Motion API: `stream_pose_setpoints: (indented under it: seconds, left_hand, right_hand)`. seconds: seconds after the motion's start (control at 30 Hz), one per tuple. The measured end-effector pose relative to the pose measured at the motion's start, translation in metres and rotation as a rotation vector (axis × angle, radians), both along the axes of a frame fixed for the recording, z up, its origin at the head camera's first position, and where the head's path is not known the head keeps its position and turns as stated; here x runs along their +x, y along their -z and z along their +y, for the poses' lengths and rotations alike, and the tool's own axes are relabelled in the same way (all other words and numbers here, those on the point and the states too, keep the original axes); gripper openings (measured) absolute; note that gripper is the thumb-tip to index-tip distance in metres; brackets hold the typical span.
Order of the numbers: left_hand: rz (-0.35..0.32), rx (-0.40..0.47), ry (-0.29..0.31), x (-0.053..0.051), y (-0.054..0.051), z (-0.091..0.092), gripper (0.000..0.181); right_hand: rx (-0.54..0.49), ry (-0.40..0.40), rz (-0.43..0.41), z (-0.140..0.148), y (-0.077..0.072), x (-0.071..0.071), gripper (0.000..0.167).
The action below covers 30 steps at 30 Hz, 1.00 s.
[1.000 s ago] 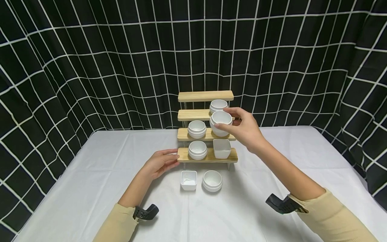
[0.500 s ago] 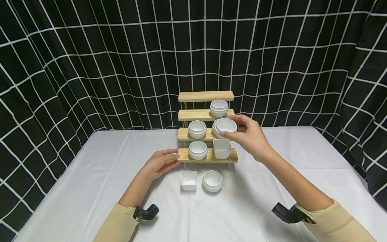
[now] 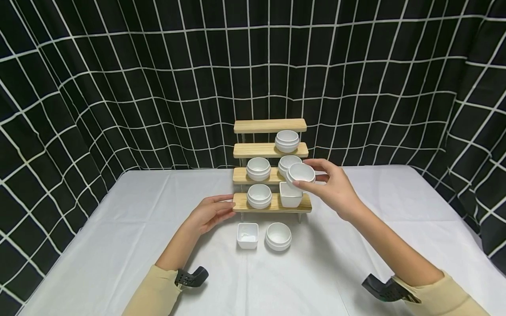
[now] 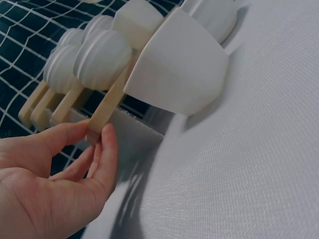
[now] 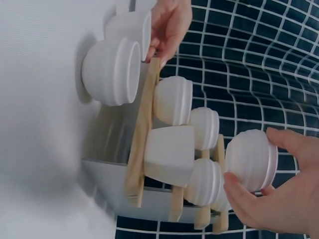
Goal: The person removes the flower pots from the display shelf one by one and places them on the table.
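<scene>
My right hand [image 3: 335,188] pinches a round white bowl [image 3: 301,174] between thumb and fingers, held in the air before the right side of the stepped wooden shelf. In the right wrist view that bowl [image 5: 250,160] hangs clear of the shelf. My left hand [image 3: 213,213] pinches the left end of the lowest wooden step [image 3: 245,207]; the left wrist view shows thumb and fingertips on the board's end [image 4: 102,112]. On the lowest step stand a round bowl [image 3: 259,196] and a square bowl [image 3: 290,195]. Round bowls also stand on the second step [image 3: 237,175] and third step [image 3: 253,150].
In front of the shelf, a square white bowl [image 3: 247,236] and a round white bowl [image 3: 278,237] stand on the white-covered table [image 3: 158,210]. The top step [image 3: 270,126] is bare. A black curtain with white grid lines [image 3: 197,79] hangs behind.
My right hand has moved down and to the right with the round bowl, uncovering another round bowl on the second step. My left hand has stayed at the shelf's end.
</scene>
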<state>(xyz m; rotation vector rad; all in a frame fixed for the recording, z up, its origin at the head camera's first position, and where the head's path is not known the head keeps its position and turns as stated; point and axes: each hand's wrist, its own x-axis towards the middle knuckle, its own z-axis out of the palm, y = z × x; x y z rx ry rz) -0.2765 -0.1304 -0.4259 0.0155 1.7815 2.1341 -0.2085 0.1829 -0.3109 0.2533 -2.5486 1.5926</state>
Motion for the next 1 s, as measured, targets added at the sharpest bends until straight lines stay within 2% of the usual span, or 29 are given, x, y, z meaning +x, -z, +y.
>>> stream_pose_setpoints:
  seconds: [0.27, 0.63, 1.0]
  left_hand:
    - [-0.007, 0.005, -0.006, 0.0, 0.0, 0.0, 0.05]
    - [-0.004, -0.01, -0.003, 0.0, -0.001, 0.0, 0.051]
    - [-0.003, -0.005, 0.0, 0.001, -0.001, 0.0, 0.05]
  right_hand:
    - [0.001, -0.01, -0.027, 0.004, 0.008, 0.003, 0.066]
    - [-0.002, -0.015, -0.009, 0.011, 0.019, 0.007, 0.065]
    - [-0.018, -0.036, -0.034, 0.02, 0.031, 0.011, 0.067]
